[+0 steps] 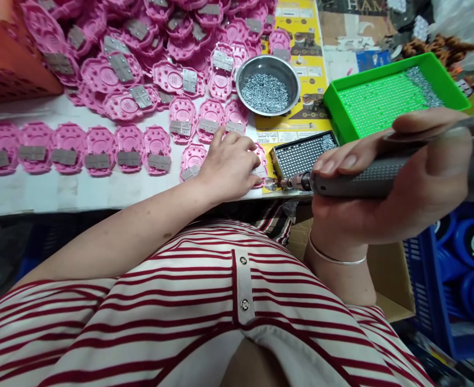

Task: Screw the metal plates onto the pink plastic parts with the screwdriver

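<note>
In the head view my left hand [231,166] is closed on a pink plastic part [262,156] near the table's front edge, covering much of it. My right hand [398,188] grips a grey electric screwdriver [353,180], held level with its bit pointing left. The bit's tip is just right of that part; whether they touch I cannot tell. A black perforated screw tray [297,158] lies behind the screwdriver's tip, with a few screws at its far right corner. Another pink part [194,158] with a metal plate lies left of my left hand.
Pink parts with metal plates [128,149] form a row at left; many more [140,32] are heaped behind. A metal bowl [267,105] holds small screws. Around stand a green tray [344,115], an orange basket [15,54] and, lower right, a blue crate [426,290].
</note>
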A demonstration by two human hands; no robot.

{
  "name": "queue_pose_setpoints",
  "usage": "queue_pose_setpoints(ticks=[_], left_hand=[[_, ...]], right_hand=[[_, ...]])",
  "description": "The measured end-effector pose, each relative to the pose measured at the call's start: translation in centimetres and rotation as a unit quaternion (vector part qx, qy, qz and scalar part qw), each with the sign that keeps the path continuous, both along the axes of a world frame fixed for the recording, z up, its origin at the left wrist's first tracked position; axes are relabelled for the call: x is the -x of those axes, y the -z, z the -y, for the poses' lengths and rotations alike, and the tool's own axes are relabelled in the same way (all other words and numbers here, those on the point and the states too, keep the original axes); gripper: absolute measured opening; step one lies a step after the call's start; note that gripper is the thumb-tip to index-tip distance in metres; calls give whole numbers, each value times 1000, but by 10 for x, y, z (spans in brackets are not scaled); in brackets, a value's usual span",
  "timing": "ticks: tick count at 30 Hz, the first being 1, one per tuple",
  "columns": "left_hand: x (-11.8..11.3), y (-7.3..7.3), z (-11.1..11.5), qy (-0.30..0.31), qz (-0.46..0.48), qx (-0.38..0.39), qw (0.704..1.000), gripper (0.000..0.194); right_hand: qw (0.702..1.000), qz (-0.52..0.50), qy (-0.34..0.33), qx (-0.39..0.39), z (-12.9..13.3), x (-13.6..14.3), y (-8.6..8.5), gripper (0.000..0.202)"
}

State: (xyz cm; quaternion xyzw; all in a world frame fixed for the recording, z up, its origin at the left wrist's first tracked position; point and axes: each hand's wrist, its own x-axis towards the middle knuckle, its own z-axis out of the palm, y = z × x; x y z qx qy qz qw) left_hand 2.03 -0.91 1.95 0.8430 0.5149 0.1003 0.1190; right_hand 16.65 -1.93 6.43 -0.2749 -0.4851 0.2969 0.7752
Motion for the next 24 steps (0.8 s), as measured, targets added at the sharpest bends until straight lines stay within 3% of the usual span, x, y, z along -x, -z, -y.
queue_pose_setpoints(ticks=[8,15,21,24], left_hand=[[2,1,-2,-5,-4,6,1000,23],[3,2,-1,10,16,-28,999,24],[6,11,-2,31,95,-40,994,26],[12,6,-4,28,157,-61,985,27]], right_hand=[[999,2,28,30,4,5,-11,14],[1000,-3,19,21,4,5,-5,15],[999,12,18,45,5,4,-5,16],[999,3,8,35,5,3,-7,17]])
